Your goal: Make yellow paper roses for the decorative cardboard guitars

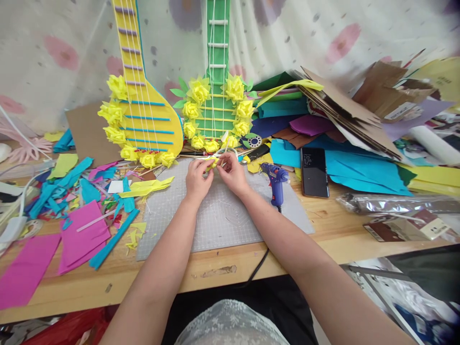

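So from my end of the feed I've got both hands over the far side of the grey cutting mat (224,232). Left hand (197,178) has thumb and fingers nearly together, pinching a little yellow paper piece (212,163); right hand (233,173) is curled in at the same bit, fingertips close together, but can't tell how firmly it's gripping. Blue glue gun (276,184) lies on the mat's right side, phone (315,172) just past its right edge, green paper guitar (218,57) behind it.

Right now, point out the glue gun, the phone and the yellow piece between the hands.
Glue gun (276,180): head view, on its blue body.
Phone (315,173): head view, on its dark screen.
Yellow piece (214,163): head view, on its small exposed part.
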`<state>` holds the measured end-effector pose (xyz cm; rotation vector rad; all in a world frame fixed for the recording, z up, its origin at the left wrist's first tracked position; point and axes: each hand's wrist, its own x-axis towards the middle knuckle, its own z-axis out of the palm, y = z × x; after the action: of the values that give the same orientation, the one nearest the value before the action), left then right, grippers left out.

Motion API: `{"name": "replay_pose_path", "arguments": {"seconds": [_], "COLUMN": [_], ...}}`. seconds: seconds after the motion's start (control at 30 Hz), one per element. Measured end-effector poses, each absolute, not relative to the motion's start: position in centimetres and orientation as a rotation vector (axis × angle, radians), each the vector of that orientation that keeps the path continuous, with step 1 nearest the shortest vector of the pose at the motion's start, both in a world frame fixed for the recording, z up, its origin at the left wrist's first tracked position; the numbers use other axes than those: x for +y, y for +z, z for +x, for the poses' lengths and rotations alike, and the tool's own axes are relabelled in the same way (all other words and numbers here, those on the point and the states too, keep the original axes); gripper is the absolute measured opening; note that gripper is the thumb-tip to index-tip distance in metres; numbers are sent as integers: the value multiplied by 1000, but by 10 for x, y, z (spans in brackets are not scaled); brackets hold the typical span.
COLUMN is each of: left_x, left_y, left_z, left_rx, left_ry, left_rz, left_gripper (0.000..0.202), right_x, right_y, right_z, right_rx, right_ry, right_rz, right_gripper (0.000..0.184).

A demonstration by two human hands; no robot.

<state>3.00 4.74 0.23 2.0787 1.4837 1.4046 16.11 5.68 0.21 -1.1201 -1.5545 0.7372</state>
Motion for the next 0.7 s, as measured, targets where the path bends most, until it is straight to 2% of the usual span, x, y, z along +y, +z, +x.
{"name": "replay_pose_path", "arguments": {"seconds": [0.2,0.7], "left_x": [49,49], "left_y": [1,2], "left_z": [30,32], "left_rx": [1490,1513], "left_ry": [1425,1559], "left_rz": [2149,2169], "left_gripper": [34,20], "right_x": [55,54], "right_y": [4,2], "right_z": [160,160], "right_rx": [-1551,-1581], "right_ry": [724,676], "right_rz": [-1128,-1086], "right_gripper": [22,21]}}
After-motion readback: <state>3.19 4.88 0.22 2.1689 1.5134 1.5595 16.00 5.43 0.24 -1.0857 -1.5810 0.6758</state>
